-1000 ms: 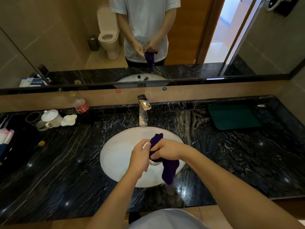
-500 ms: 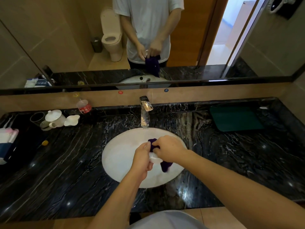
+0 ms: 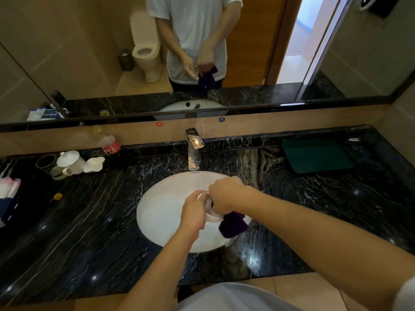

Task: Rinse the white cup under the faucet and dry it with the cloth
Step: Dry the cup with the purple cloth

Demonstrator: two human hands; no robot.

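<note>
Cup (image 3: 212, 215): white, held over the basin (image 3: 161, 212), tilted on its side, mostly hidden between both hands. Only rim arc and lower wall visible.

Left hand (image 3: 194, 211): grip clamped on the cup from the left, fingers curled round its wall.

Right hand (image 3: 224, 196): grip closed on the cloth (image 3: 232, 224), knuckles up, pressed to the cup at its mouth. Whether fingers reach inside the cup: cannot tell.

Cloth: dark purple, bunched, loose end hanging below and right of the cup, over the basin's right rim.

Basin: white oval, sunk in the surface (image 3: 89, 221), black stone with white veining, wet sheen near the front edge.

Faucet (image 3: 194, 149): chrome, upright behind the basin, well apart from the hands. No stream visible.

Left rear of surface: white lidded pot (image 3: 70, 162), small white dish (image 3: 94, 164) just beside it, clear glass (image 3: 46, 163), bottle (image 3: 107, 143) with red label against the backsplash. Small yellow cap (image 3: 58, 195) nearer the front. Pink-and-white packet (image 3: 9, 191) at the far left edge.

Right rear: dark green tray (image 3: 316, 154), flat on the surface.

Mirror (image 3: 67, 52) above: reflects a person in a white shirt, hands together with the cloth; toilet (image 3: 146, 48) and small bin (image 3: 126, 60) behind.
</note>
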